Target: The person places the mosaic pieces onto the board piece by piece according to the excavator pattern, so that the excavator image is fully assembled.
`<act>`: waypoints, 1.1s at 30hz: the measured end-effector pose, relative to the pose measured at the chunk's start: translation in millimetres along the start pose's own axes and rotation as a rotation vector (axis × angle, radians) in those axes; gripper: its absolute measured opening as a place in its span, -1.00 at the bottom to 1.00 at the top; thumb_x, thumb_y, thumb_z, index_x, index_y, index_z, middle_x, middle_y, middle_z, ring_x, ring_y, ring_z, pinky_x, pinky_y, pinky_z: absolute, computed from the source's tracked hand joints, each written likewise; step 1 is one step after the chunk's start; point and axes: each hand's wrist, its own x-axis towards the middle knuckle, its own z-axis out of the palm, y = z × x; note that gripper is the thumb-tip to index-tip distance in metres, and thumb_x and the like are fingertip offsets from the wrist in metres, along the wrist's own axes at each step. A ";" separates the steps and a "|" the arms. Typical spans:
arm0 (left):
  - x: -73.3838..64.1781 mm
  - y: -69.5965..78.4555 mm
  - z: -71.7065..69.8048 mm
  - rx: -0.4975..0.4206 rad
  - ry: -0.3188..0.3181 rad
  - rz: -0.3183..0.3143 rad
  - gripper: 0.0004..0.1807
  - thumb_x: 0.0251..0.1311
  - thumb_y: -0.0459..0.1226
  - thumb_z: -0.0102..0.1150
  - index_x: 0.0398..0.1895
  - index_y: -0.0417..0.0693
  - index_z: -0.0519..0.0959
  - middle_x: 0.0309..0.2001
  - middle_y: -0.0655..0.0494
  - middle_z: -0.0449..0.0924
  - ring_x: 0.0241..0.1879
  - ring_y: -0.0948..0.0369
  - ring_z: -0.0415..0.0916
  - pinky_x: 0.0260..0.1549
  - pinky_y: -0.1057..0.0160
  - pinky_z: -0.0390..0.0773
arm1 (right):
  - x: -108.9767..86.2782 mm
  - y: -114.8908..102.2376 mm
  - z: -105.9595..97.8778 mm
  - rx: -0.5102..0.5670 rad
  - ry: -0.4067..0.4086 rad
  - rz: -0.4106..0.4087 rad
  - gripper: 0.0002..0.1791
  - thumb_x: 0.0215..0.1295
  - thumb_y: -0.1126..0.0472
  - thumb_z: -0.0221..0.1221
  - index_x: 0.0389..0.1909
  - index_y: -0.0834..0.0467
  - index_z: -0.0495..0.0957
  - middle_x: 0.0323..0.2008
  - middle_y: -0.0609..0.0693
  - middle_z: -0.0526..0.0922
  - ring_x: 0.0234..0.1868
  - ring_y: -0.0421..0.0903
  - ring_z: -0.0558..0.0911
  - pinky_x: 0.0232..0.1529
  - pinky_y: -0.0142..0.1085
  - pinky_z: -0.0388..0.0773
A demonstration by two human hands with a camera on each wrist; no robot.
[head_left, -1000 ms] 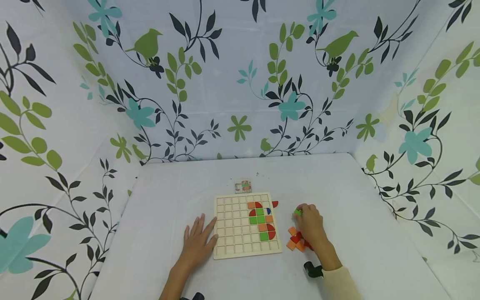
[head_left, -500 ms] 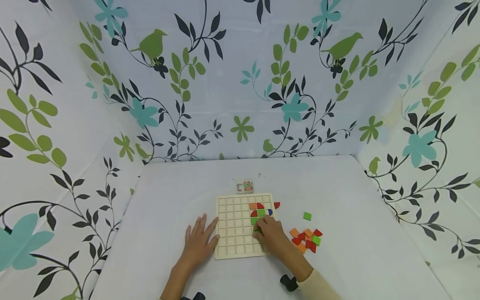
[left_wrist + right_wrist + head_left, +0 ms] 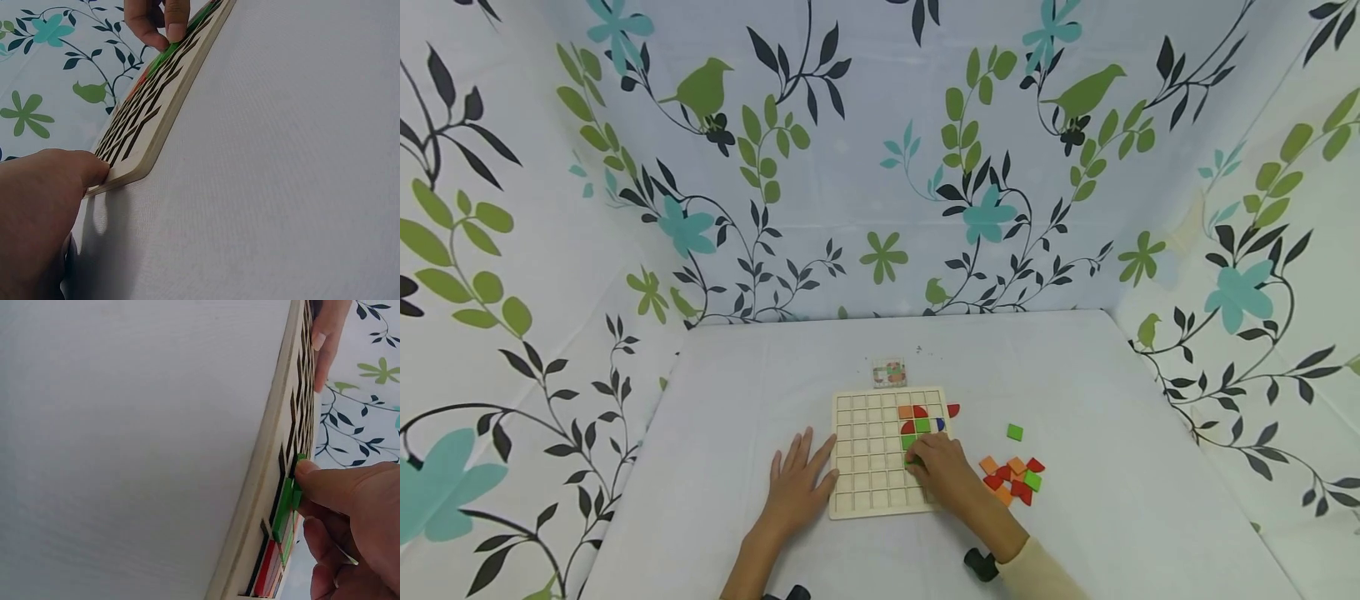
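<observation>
A pale wooden grid board (image 3: 880, 504) lies on the white table with coloured tiles set in its right part. My left hand (image 3: 796, 487) lies flat by the board's left edge, fingers spread, its thumb touching the edge in the left wrist view. Over the board's right half, my right hand (image 3: 946, 471) pinches a small green square tile (image 3: 300, 460) between thumb and finger, down at the grid. Below that tile in the right wrist view, another green tile (image 3: 282, 509) and a red piece (image 3: 265, 565) sit in cells. The right hand hides several cells from the head view.
Loose orange, red and green pieces (image 3: 1017, 477) lie in a heap right of the board. A lone green tile (image 3: 1015, 432) is above them. One red quarter-round (image 3: 953, 410) sits at the board's right edge. A small picture card (image 3: 890, 373) lies behind the board.
From beside the loose pieces, my right hand has moved left onto the board with a green tile, and has hardly moved in the last half second. The left hand stays at the edge.
</observation>
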 end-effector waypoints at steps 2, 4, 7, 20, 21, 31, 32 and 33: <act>-0.4 -0.1 0.1 0.001 0.008 0.003 -0.34 0.51 -0.02 0.12 0.63 0.19 0.31 0.70 -0.18 -0.04 0.69 -0.23 -0.18 0.53 -0.46 -0.30 | 0.1 0.3 0.1 0.004 0.003 -0.011 -0.87 0.36 0.15 0.43 -0.13 0.00 0.71 -0.07 -0.15 0.73 0.00 -0.13 0.54 -0.09 -0.23 0.42; -0.5 -0.9 0.6 0.007 0.013 0.002 -0.34 0.50 -0.01 0.11 0.63 0.20 0.32 0.70 -0.18 -0.03 0.69 -0.22 -0.17 0.53 -0.45 -0.29 | 0.4 0.5 0.2 0.007 0.008 -0.016 -0.87 0.36 0.15 0.43 -0.13 -0.01 0.71 -0.07 -0.16 0.72 -0.02 -0.14 0.53 -0.08 -0.24 0.42; -0.6 -2.1 1.4 0.011 0.018 0.002 -0.34 0.51 -0.01 0.11 0.63 0.20 0.32 0.70 -0.17 -0.03 0.69 -0.21 -0.16 0.53 -0.45 -0.29 | 1.4 0.9 0.5 0.001 0.022 -0.023 -0.89 0.36 0.14 0.43 -0.15 -0.02 0.72 -0.09 -0.16 0.71 -0.07 -0.16 0.49 -0.11 -0.25 0.41; 0.5 -3.0 1.9 0.006 0.003 -0.004 -0.33 0.51 -0.02 0.12 0.64 0.20 0.30 0.71 -0.16 -0.06 0.69 -0.20 -0.20 0.54 -0.44 -0.31 | 2.8 0.1 -1.6 -0.021 0.079 -0.046 -0.92 0.31 0.18 0.46 -0.21 -0.01 0.77 -0.19 -0.17 0.68 -0.16 -0.17 0.49 -0.21 -0.28 0.30; 0.5 -2.9 1.9 0.004 0.007 0.000 -0.34 0.51 -0.03 0.13 0.63 0.19 0.31 0.70 -0.17 -0.05 0.69 -0.21 -0.19 0.54 -0.45 -0.30 | 2.5 0.3 -1.5 -0.023 0.075 -0.038 -0.92 0.31 0.17 0.46 -0.21 -0.01 0.78 -0.19 -0.17 0.68 -0.16 -0.17 0.49 -0.21 -0.27 0.31; 0.2 -1.9 0.7 -0.001 0.016 0.014 -0.34 0.51 -0.03 0.14 0.63 0.17 0.31 0.69 -0.20 -0.03 0.68 -0.23 -0.17 0.53 -0.45 -0.28 | -9.4 41.8 -27.3 0.025 0.103 0.282 -0.77 0.41 0.16 0.39 0.02 0.10 0.70 0.03 0.07 0.64 0.02 0.06 0.57 0.03 0.01 0.57; 0.5 -2.1 1.0 0.004 0.018 0.016 -0.33 0.50 -0.03 0.14 0.63 0.17 0.32 0.69 -0.20 -0.03 0.68 -0.23 -0.16 0.53 -0.45 -0.27 | -10.6 51.6 -31.7 0.028 0.113 0.340 -0.70 0.41 0.17 0.38 0.10 0.15 0.67 0.11 0.15 0.61 0.08 0.14 0.56 0.09 0.09 0.57; 0.6 -2.1 1.0 0.009 0.020 0.017 -0.34 0.50 -0.03 0.14 0.63 0.17 0.32 0.69 -0.21 -0.02 0.68 -0.24 -0.16 0.53 -0.46 -0.27 | -12.3 61.5 -36.1 0.028 0.122 0.399 -0.62 0.41 0.18 0.36 0.17 0.19 0.62 0.17 0.23 0.56 0.14 0.21 0.54 0.13 0.15 0.55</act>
